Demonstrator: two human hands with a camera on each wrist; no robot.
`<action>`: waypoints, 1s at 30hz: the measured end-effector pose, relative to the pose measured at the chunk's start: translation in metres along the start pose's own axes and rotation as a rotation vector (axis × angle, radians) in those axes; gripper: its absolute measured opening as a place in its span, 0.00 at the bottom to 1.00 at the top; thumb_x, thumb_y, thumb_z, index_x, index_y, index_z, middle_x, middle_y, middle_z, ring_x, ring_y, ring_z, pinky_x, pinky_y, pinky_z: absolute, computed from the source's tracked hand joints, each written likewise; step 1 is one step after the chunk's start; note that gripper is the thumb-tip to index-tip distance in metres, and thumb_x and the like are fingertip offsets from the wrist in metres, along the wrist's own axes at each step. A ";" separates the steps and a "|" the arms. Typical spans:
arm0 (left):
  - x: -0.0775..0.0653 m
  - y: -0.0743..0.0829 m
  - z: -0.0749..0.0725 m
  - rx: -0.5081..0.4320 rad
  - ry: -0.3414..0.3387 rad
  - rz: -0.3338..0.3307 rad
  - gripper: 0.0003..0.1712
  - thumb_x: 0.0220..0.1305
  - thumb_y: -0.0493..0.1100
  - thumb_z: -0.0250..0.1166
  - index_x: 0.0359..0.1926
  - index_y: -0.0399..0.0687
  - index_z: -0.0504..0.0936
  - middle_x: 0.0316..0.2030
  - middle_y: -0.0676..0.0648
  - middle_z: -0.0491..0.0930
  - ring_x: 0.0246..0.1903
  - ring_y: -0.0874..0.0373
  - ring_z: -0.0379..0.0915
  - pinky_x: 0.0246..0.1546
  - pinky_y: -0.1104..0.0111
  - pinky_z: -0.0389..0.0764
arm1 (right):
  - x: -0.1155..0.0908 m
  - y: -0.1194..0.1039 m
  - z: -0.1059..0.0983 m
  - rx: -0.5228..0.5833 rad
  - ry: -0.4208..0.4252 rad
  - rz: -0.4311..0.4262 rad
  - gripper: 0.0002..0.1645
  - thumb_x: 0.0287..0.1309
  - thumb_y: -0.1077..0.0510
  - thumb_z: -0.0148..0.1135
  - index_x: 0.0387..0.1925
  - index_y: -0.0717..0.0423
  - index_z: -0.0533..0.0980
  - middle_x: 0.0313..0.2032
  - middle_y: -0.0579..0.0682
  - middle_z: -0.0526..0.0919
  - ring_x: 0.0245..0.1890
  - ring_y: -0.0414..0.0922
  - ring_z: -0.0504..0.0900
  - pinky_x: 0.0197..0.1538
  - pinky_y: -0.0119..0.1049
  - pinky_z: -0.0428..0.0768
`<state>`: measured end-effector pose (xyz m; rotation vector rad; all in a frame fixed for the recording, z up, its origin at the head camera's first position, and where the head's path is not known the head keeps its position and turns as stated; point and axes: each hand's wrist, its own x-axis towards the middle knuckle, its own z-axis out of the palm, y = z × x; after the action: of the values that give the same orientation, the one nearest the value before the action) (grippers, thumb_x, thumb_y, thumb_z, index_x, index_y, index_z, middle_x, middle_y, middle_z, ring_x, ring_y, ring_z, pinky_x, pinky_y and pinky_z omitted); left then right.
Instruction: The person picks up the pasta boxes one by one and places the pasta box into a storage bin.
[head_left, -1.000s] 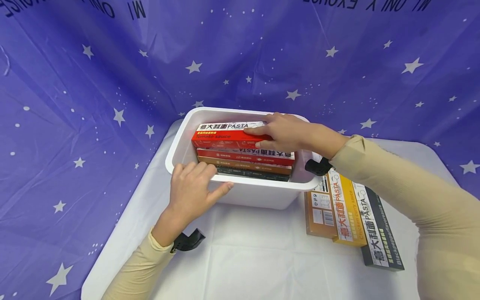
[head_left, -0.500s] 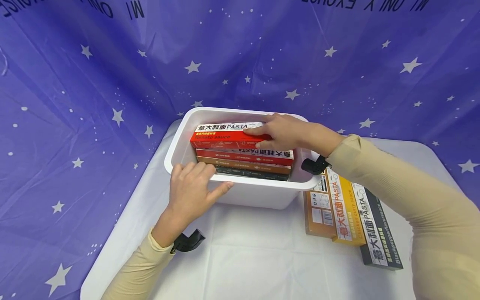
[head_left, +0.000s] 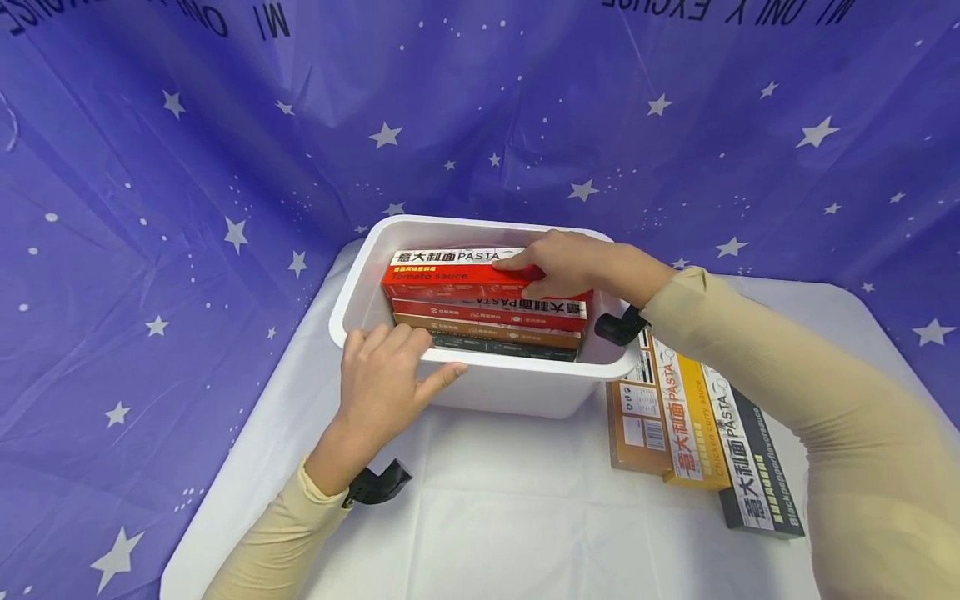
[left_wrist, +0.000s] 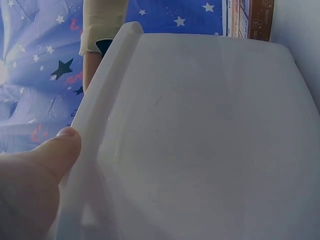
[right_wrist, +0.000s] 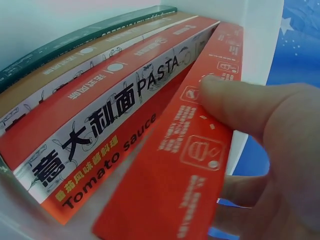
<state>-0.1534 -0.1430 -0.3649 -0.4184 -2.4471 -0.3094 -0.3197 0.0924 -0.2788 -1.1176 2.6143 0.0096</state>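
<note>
A red tomato sauce pasta box (head_left: 435, 275) is pinched by my right hand (head_left: 562, 262) inside the white plastic bin (head_left: 510, 396). In the right wrist view, the thumb (right_wrist: 235, 102) lies on the box's red narrow side and the other fingers are behind it. This box leans at the far wall, beside a second red pasta box (head_left: 487, 315). Nearer me in the bin stand a brown box (head_left: 487, 329) and a dark box (head_left: 502, 346) on edge. My left hand (head_left: 382, 383) grips the bin's near rim, fingers over it and thumb outside.
Right of the bin, a brown box (head_left: 637, 429), a yellow chicken curry box (head_left: 697, 417) and a black pepper box (head_left: 761, 467) lie side by side on the white tabletop (head_left: 510, 517). A purple star-patterned cloth (head_left: 480, 108) hangs behind the bin.
The held red pasta box has shifted slightly down and to the right in the bin, with my right hand moving along. My left hand stays on the rim.
</note>
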 end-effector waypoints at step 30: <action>0.000 0.004 0.003 0.012 0.036 0.001 0.32 0.52 0.70 0.68 0.31 0.44 0.79 0.25 0.45 0.81 0.25 0.46 0.71 0.32 0.55 0.64 | -0.030 0.016 -0.020 -0.060 0.124 0.110 0.32 0.65 0.54 0.67 0.70 0.46 0.72 0.62 0.63 0.79 0.62 0.61 0.78 0.62 0.60 0.78</action>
<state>-0.1531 -0.1386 -0.3669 -0.4052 -2.4126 -0.2994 -0.3170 0.1222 -0.2528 -1.0227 2.8002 0.0441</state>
